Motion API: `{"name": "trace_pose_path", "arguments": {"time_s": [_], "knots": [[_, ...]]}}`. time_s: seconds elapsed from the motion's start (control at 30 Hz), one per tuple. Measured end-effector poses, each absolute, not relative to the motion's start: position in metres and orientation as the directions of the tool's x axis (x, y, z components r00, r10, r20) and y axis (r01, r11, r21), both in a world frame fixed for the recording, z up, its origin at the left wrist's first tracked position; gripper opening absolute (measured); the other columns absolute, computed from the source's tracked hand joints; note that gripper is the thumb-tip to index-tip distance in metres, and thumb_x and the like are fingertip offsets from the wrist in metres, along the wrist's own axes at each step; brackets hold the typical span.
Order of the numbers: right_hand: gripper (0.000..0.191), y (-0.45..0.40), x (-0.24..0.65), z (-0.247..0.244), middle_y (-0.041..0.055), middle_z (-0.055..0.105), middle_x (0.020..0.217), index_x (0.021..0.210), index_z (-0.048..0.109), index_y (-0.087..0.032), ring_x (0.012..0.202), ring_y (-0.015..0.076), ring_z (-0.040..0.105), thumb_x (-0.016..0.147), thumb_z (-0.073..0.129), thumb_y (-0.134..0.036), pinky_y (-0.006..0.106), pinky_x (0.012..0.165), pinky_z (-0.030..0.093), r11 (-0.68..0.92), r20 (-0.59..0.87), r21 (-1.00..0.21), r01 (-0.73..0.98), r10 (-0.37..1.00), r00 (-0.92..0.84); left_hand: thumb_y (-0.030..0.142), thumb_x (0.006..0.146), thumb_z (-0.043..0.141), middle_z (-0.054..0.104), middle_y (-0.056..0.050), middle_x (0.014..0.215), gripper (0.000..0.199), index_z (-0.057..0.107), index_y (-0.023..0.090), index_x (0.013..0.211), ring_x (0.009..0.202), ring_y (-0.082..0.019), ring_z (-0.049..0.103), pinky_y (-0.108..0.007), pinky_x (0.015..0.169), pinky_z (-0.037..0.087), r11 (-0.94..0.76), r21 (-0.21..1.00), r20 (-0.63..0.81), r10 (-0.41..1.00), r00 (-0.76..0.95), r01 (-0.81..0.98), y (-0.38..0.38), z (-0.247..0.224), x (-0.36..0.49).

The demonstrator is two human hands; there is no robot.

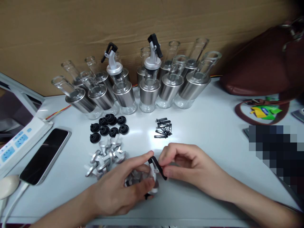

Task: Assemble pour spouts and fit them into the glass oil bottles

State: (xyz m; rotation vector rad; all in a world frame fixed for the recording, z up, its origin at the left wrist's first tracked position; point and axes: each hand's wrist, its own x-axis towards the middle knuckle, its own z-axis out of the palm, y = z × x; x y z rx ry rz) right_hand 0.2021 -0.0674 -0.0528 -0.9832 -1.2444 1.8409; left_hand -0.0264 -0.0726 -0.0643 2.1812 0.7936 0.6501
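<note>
l hand (121, 188) holds silver spout (153, 174), r hand (190, 167) pinches its blk lever (161, 170) nr table (201, 212) front edge, w/ room r toward brown strap (239, 115), bottles (149, 93) blocking rear.

Left hand (122, 185) curled, right hand (190, 167) pinching, forearms (251, 196) angled inward

Smooth, glossy tabletop (204, 129); near its back edge, clear glass bottles (147, 107) wear brushed-metal sleeves (149, 94); near its front edge, a satin-metallic pourer (153, 171) has a matt plastic lever (160, 168).
</note>
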Motion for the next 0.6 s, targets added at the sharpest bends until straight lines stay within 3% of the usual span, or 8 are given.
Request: {"name": "trace_pose_path", "arguments": {"time_s": [0.1,0.2,0.3,0.47,0.6], "knots": [[0.020,-0.065,0.203,-0.054,-0.0004,0.062,0.079,0.090,0.066,-0.017,0.070,0.0093,0.058,0.082,0.071,-0.034,0.023,0.069,0.049,-0.419,-0.228,-0.886,-0.200,0.768,-0.599,0.039,0.097,0.048,0.066,0.000,0.082,0.047,0.040,0.028,0.142,0.066,-0.014,0.061,-0.024,0.059,0.053,-0.506,0.776,0.192,0.758,0.624,0.376,-0.073,-0.065,-0.024],[0.030,-0.064,0.204,-0.050,0.0042,0.060,0.089,0.095,0.071,-0.016,0.082,0.0128,0.057,0.089,0.060,-0.044,0.028,0.078,0.049,-0.340,-0.163,-0.932,-0.125,0.702,-0.693,0.033,0.097,0.050,0.067,0.003,0.081,0.048,0.038,0.029,0.143,0.067,-0.012,0.059,-0.028,0.075,0.049,-0.597,0.722,0.302,0.726,0.618,0.349,-0.070,-0.062,-0.020],[0.033,-0.064,0.205,-0.047,0.0066,0.060,0.096,0.100,0.072,-0.017,0.087,0.0141,0.057,0.091,0.057,-0.045,0.029,0.079,0.050,-0.308,-0.146,-0.947,-0.088,0.659,-0.738,0.028,0.099,0.046,0.068,0.006,0.080,0.048,0.033,0.029,0.145,0.059,-0.009,0.057,-0.027,0.076,0.043,-0.651,0.696,0.328,0.664,0.672,0.303,-0.065,-0.055,-0.017],[0.031,-0.067,0.203,-0.052,0.0003,0.060,0.076,0.098,0.073,-0.017,0.062,0.0076,0.054,0.083,0.068,-0.043,0.020,0.062,0.048,-0.536,-0.211,-0.826,-0.174,0.581,-0.786,0.025,0.098,0.047,0.068,0.008,0.077,0.044,0.035,0.025,0.141,0.056,-0.006,0.057,-0.026,0.076,0.040,-0.674,0.692,0.312,0.602,0.735,0.259,-0.063,-0.051,-0.015],[0.026,-0.069,0.202,-0.056,-0.0037,0.057,0.064,0.100,0.071,-0.018,0.045,0.0042,0.049,0.084,0.069,-0.037,0.018,0.051,0.046,-0.687,-0.210,-0.693,-0.218,0.482,-0.851,0.025,0.098,0.046,0.067,0.008,0.074,0.040,0.040,0.025,0.137,0.053,-0.006,0.056,-0.027,0.078,0.039,-0.639,0.731,0.325,0.635,0.701,0.240,-0.068,-0.056,-0.014]]}}
